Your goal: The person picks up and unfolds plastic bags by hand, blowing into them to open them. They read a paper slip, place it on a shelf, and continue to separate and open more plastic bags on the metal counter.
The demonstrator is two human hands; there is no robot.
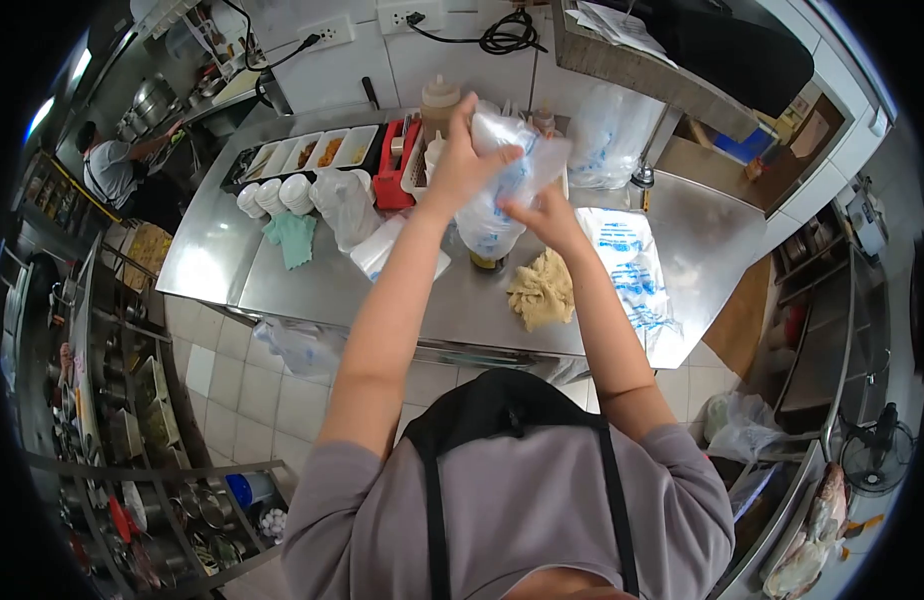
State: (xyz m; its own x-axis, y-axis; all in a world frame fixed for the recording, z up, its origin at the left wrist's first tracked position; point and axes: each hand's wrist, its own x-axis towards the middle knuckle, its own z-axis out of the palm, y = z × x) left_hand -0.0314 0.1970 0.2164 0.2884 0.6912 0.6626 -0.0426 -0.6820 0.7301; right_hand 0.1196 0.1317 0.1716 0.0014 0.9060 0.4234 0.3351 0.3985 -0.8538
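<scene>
A clear plastic bag [502,190] with blue print is raised over the steel counter. My left hand [467,170] grips its upper left side, fingers and thumb closed on the crumpled plastic. On the other side my right hand [547,215] also holds the bag, with part of its fingers hidden behind the plastic. Below the bag the base of a dark container [489,264] shows; the bag covers its upper part. A crumpled beige cloth [542,290] lies near my right forearm. Flat to the right of it is a white printed plastic bag [622,255].
Behind stand a topping tray [327,150], a red holder [394,165], a squeeze bottle [440,95] and more plastic bags [604,135]. Stacked white lids [282,195] and a green cloth [289,240] sit left. A shelf [662,70] overhangs the back right. Another person [122,170] works far left.
</scene>
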